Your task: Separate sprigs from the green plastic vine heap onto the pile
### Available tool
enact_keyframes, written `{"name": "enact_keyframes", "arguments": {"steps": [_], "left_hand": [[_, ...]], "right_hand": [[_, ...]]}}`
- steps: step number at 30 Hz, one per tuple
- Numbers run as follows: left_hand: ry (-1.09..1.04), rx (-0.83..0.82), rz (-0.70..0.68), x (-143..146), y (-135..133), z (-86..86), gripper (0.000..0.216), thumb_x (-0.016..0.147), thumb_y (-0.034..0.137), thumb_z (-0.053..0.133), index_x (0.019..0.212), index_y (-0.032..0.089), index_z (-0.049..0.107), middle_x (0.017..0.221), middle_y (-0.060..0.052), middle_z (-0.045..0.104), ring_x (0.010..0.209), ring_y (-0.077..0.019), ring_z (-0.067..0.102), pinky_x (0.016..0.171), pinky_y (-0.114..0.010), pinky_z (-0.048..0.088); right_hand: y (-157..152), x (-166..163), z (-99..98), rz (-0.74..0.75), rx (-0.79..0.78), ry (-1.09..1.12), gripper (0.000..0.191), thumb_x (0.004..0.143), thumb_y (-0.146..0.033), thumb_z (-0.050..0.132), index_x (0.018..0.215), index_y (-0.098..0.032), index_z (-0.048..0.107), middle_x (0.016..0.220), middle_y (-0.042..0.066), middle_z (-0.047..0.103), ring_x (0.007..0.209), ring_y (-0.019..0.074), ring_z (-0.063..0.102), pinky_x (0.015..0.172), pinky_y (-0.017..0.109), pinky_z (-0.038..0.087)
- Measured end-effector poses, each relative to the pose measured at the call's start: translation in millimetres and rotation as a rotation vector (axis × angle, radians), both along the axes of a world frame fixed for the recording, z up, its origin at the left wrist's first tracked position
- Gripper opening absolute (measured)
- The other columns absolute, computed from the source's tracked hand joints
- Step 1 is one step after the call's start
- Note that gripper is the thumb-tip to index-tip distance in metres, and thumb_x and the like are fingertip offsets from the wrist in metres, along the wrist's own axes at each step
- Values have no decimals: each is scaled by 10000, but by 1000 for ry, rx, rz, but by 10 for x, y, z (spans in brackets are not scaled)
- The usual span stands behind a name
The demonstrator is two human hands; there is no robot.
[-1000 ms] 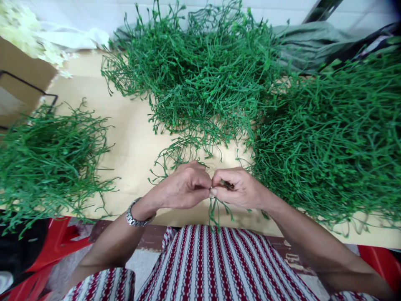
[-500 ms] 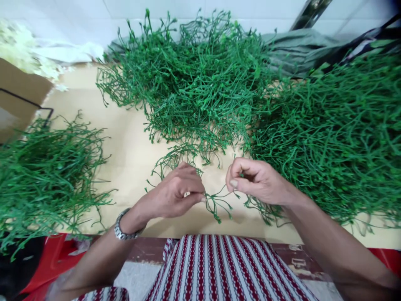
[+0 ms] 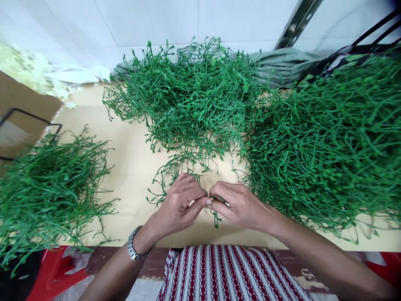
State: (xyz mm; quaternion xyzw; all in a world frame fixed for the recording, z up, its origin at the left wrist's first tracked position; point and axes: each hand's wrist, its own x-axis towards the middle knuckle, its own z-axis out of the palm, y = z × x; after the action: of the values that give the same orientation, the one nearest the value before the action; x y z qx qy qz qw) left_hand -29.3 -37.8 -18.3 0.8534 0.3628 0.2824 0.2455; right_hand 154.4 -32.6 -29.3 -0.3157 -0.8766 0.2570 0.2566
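My left hand, with a metal watch on its wrist, pinches a thin green artificial plant stem between thumb and fingers. My right hand meets it from the right, its thumb and fingertips closed on the same stem. The fingertips touch and hide most of the stem; one branched tip hangs below them. Just behind my left hand lies a loose cluster of similar green stems, partly covered by that hand.
Tangled heaps of green stems lie at the back, right and left of the paper-covered table. A cardboard box and pale flowers stand at the back left. Red stools show below the table edge.
My right hand has moved left until its fingertips meet those of my left hand. The branches that were spread between the hands are now mostly covered. The view has tilted up slightly.
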Motion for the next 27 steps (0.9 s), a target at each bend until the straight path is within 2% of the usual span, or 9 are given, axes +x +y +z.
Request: {"name": "enact_keyframes", "arguments": {"steps": [3, 6, 8, 11, 13, 15, 20, 24, 27], "left_hand": [[-28, 49, 42, -21, -28, 31, 79, 831, 171, 500, 792, 160, 568, 723, -36, 569, 759, -167, 491, 757, -369, 381], [-156, 282, 291, -60, -130, 93, 208, 761, 144, 581, 966, 176, 570, 965, -97, 548, 953, -230, 470, 816, -411, 386], [-254, 330, 383, -49, -219, 98, 239, 736, 77, 583, 953, 174, 566, 879, -70, 543, 863, -195, 492, 731, -343, 417], [-283, -6, 350, 49, -297, 15, 122, 767, 65, 554, 839, 163, 557, 712, -16, 524, 693, -133, 490, 608, -259, 403], [-348, -276, 354, 138, -288, -78, 23, 797, 143, 553, 807, 163, 556, 714, -11, 521, 686, -127, 489, 613, -253, 402], [-494, -423, 385, 206, -251, -167, 72, 791, 214, 576, 741, 166, 558, 694, 1, 498, 667, -120, 469, 610, -248, 392], [-698, -525, 466, 242, -216, -251, 286, 769, 246, 599, 521, 160, 486, 539, 30, 415, 574, -105, 390, 571, -237, 337], [-699, -587, 487, 206, -227, -243, 278, 766, 258, 600, 537, 155, 482, 524, 32, 415, 513, -89, 363, 508, -226, 307], [-875, -629, 550, 150, -178, -247, 223, 770, 256, 600, 595, 157, 504, 537, 31, 462, 495, -81, 396, 488, -209, 321]], "right_hand": [[0, 6, -23, 19, 5, -9, 136, 861, -176, 437, 739, -150, 489, 632, 4, 516, 543, 99, 434, 517, 229, 336], [5, 28, -7, -54, -31, 10, 102, 846, -157, 452, 765, -144, 513, 654, 13, 561, 554, 97, 480, 525, 220, 356], [0, 29, 7, -133, -33, 33, 92, 842, -152, 462, 775, -143, 524, 652, 11, 576, 548, 94, 498, 521, 215, 362], [-24, 3, 8, -193, -8, 82, 94, 850, -160, 458, 783, -147, 523, 645, 6, 586, 538, 90, 514, 516, 210, 373], [-45, -22, -8, -190, -8, 91, 101, 861, -176, 454, 785, -153, 517, 628, 0, 579, 525, 89, 511, 506, 209, 373], [-64, -41, -31, -175, -16, 77, 120, 871, -191, 449, 773, -160, 509, 606, -7, 565, 504, 88, 495, 492, 212, 364], [-62, -44, -59, -51, -14, -5, 137, 890, -174, 400, 811, -154, 511, 665, 21, 573, 559, 104, 500, 527, 231, 362], [-6, -39, 9, 41, -96, -36, 152, 858, -147, 409, 731, -152, 493, 610, -5, 493, 513, 90, 400, 505, 240, 304], [30, -20, 81, 131, -243, 30, 139, 828, -125, 427, 703, -159, 478, 580, -36, 425, 507, 72, 355, 495, 218, 278]]}}
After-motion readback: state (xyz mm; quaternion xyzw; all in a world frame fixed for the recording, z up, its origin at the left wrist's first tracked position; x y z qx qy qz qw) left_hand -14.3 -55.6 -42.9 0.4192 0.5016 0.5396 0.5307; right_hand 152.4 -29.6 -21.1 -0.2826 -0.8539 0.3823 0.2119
